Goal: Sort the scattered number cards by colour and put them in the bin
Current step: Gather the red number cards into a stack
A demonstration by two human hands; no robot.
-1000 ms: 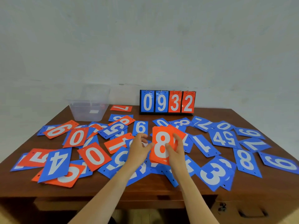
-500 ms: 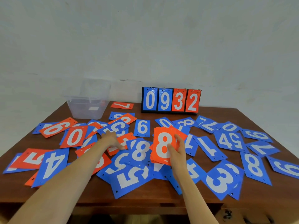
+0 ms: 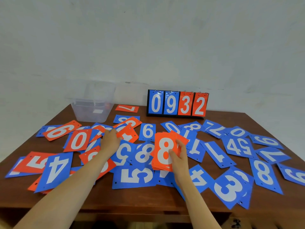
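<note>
Blue and orange number cards lie scattered over a brown wooden table (image 3: 214,207). My right hand (image 3: 179,156) grips a stack of orange cards (image 3: 163,152) with an 8 on top, held tilted above the blue cards at the centre. My left hand (image 3: 110,140) reaches left of it and pinches the edge of a single orange card (image 3: 127,135), lifted slightly. A clear plastic bin (image 3: 92,104) stands at the back left of the table. Its inside is hard to make out.
A black flip scoreboard (image 3: 177,104) showing 0932 stands at the back centre. An orange 7 card (image 3: 127,108) lies between it and the bin. Orange cards cluster on the left, such as a 0 (image 3: 78,141); blue cards cover the right side.
My left hand left the stack, moved left and back over the cards, and took hold of a single orange card. My right hand kept the stack almost still.
</note>
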